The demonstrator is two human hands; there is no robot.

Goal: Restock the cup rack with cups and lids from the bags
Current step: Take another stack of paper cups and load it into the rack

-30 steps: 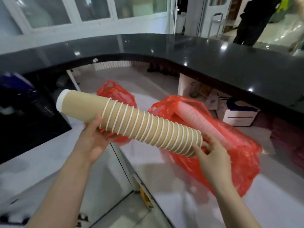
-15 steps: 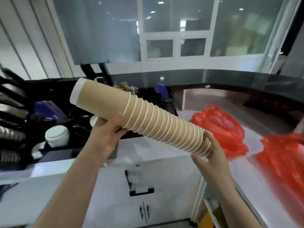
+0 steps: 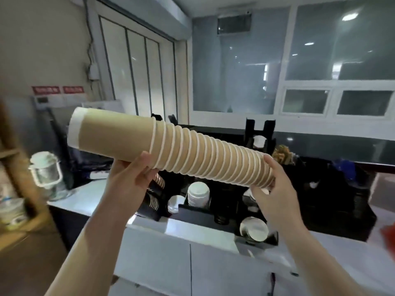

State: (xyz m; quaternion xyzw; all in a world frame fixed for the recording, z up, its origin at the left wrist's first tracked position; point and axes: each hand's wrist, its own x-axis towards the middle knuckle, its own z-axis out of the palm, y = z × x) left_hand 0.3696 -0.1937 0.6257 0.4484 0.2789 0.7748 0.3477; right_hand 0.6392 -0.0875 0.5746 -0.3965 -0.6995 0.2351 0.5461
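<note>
Left hand (image 3: 130,178): cupped under the stack of brown paper cups (image 3: 171,149), thumb up against its near side, gripping just left of the first white rim.
Right hand (image 3: 272,193): fingers wrapped over the stack's open right end, holding it.
Stack of brown paper cups: held nearly level between both hands, white-banded base up to the left, above the rack.
Black cup rack (image 3: 224,212): on the white counter (image 3: 188,230) below the stack, holding white lids (image 3: 198,194) and dark cups (image 3: 154,200).
Glass jar (image 3: 46,173): far left.
</note>
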